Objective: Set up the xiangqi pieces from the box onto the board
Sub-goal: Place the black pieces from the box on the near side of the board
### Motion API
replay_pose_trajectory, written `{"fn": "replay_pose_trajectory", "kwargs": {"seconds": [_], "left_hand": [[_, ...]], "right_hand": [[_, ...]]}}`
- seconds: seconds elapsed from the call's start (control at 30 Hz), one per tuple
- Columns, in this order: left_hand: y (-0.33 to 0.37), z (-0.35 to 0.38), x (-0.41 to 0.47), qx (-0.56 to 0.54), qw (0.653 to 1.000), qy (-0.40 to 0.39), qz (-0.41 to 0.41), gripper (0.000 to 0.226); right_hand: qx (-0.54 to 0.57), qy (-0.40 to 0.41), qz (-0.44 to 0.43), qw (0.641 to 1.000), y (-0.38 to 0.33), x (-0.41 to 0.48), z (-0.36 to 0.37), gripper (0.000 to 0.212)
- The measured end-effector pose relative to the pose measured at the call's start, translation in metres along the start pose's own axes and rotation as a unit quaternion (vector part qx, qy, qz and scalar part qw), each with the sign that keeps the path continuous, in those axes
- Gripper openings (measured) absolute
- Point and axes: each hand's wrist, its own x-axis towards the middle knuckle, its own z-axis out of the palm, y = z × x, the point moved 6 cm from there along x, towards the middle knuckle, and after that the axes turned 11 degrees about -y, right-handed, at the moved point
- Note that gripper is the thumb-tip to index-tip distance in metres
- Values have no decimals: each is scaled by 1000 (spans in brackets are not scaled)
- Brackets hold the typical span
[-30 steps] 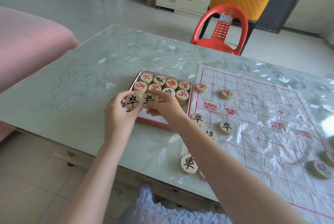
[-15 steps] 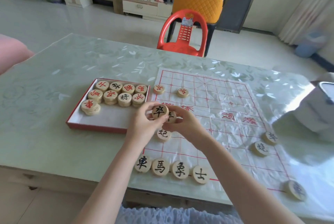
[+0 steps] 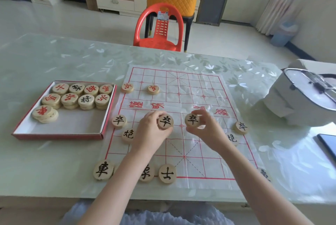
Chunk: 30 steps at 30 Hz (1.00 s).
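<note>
A white xiangqi board sheet with red lines lies on the table. My left hand pinches a round wooden piece with a black character just above the board's near half. My right hand pinches a matching black-lettered piece a little to the right. The red-rimmed box at the left holds several stacked pieces, mostly red-lettered. Black pieces stand on the board: one at the left edge, one at the right edge, and a row along the near edge.
Two red-lettered pieces sit on the board's far rows. A white appliance stands at the table's right, a dark phone beside it. A red plastic chair stands beyond the far table edge.
Both hands have carried their black pieces from the box rightward over the board and drawn apart, so the two pieces are now separated side by side. The view has shifted right.
</note>
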Motion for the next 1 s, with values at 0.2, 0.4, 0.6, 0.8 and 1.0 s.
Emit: {"fn": "replay_pose_trajectory", "kwargs": {"seconds": [0.2,0.4,0.6,0.8,1.0], "left_hand": [[6,29,22,87,996,-34,-13,46],[6,47,35,109,993,-33,-18,45],[7,59,41,126,991,-33,-13,45],[6,62,42,147,989,-33,-9,47],[7,59,40,143,989,-36,-7,60]], "right_hand": [[-185,75,63,978,35,2,-48,52],[-194,59,89,975,53,2,-53,50],[-211,42,109,970,58,6,-54,52],[-193,31,112,974,60,4,-52,56],[-162,50,98,981,58,0,-55,62]]}}
